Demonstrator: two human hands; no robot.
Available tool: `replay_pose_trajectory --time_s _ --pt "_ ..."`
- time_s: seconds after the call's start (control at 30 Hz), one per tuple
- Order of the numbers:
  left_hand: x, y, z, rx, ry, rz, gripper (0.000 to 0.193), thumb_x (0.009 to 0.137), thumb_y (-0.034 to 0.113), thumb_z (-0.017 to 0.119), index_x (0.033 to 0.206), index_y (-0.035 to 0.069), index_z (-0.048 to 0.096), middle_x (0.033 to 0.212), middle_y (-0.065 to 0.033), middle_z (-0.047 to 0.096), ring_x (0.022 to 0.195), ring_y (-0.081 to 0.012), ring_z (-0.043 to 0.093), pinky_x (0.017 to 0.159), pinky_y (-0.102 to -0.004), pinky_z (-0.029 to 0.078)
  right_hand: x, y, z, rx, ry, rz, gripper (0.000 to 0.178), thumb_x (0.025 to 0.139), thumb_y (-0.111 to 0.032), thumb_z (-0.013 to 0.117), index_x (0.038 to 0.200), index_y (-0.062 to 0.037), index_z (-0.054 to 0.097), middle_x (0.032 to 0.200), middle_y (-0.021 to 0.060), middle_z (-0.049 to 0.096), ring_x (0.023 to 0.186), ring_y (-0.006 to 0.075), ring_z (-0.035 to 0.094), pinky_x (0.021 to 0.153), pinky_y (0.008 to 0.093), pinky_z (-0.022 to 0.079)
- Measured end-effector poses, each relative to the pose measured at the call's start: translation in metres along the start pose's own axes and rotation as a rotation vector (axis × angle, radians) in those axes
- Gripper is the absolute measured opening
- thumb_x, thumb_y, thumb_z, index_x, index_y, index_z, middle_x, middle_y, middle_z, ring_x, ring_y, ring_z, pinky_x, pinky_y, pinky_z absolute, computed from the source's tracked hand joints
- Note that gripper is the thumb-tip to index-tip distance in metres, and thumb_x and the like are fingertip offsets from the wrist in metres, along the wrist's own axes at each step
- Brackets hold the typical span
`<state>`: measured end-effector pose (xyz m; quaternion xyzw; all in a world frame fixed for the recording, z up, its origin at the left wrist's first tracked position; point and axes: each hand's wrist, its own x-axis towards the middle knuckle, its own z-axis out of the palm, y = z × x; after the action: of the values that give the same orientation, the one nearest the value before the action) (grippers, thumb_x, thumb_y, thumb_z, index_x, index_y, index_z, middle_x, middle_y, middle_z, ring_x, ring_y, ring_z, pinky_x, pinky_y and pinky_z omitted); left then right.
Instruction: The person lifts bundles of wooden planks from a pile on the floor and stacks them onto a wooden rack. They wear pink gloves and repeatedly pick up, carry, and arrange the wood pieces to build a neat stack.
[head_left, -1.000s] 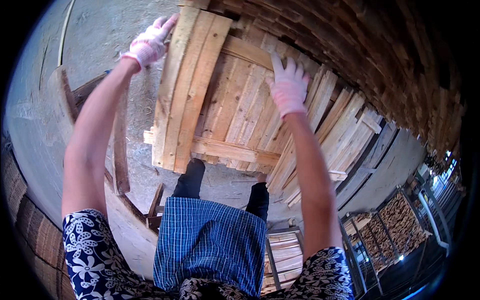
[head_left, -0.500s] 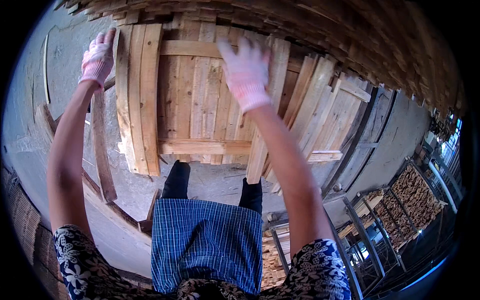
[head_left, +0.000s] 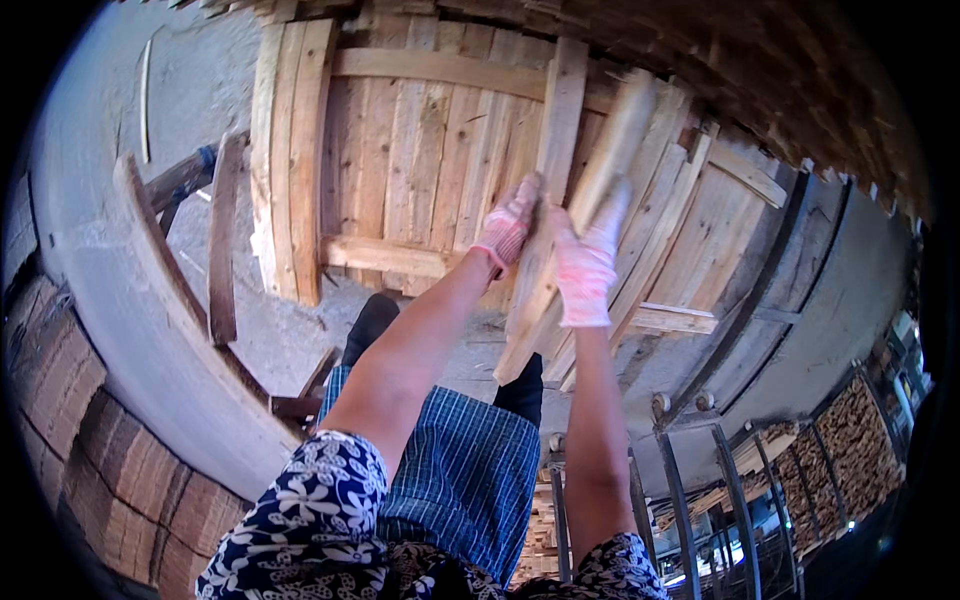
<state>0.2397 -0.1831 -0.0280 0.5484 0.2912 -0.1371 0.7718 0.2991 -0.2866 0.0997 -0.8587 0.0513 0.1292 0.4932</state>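
Observation:
Both my hands wear pale pink knit gloves and are close together over loose wooden planks. My right hand [head_left: 587, 262] is closed round a plank [head_left: 622, 125] that is blurred and slants toward me, its near end above my right leg. My left hand [head_left: 507, 228] has its fingers curled at the edge of a neighbouring plank [head_left: 563, 105]; its fingertips are partly hidden. Under these planks lies a panel of slats [head_left: 400, 160] with a crosspiece [head_left: 390, 255] along its near side. A row of planks [head_left: 292, 150] rests on the panel's left end.
More planks and a second slatted panel [head_left: 705, 235] lie to the right, beside dark rails [head_left: 745, 290]. Stacked wood overhangs the far side. A curved wooden frame [head_left: 165, 250] stands left on the concrete floor, with brown stacks [head_left: 115, 480] beyond it. Metal posts [head_left: 680, 510] rise at lower right.
My left hand has come from the panel's left end across to the planks on the right. My right hand has moved right and nearer, from open over the panel to gripping a plank, now shifted.

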Motion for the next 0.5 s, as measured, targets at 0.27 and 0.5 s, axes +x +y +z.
replay_pose_trajectory --time_s 0.27,0.5 --pt "-0.023 0.093 0.035 0.324 0.073 -0.291 0.076 0.097 0.049 0.059 0.152 0.003 0.035 0.139 -0.0192 0.056 0.123 -0.0288 0.055 0.101 -0.0378 0.044 -0.011 0.0 -0.03 0.016 -0.048 0.193 0.095 0.085 -0.015 0.075 0.158 -0.0005 0.017 0.156 0.0269 0.034 0.143 0.0373 0.038 0.117 0.0404 0.034" --pt "-0.046 0.102 -0.117 0.397 0.144 0.074 0.05 0.099 0.031 0.062 0.141 0.007 0.053 0.125 -0.013 0.061 0.124 -0.0236 0.054 0.103 -0.0322 0.045 0.01 -0.035 0.045 -0.307 -0.18 0.207 0.092 0.09 -0.021 0.067 0.16 -0.0127 0.007 0.142 0.0356 0.04 0.122 0.053 0.052 0.102 0.0528 0.047"
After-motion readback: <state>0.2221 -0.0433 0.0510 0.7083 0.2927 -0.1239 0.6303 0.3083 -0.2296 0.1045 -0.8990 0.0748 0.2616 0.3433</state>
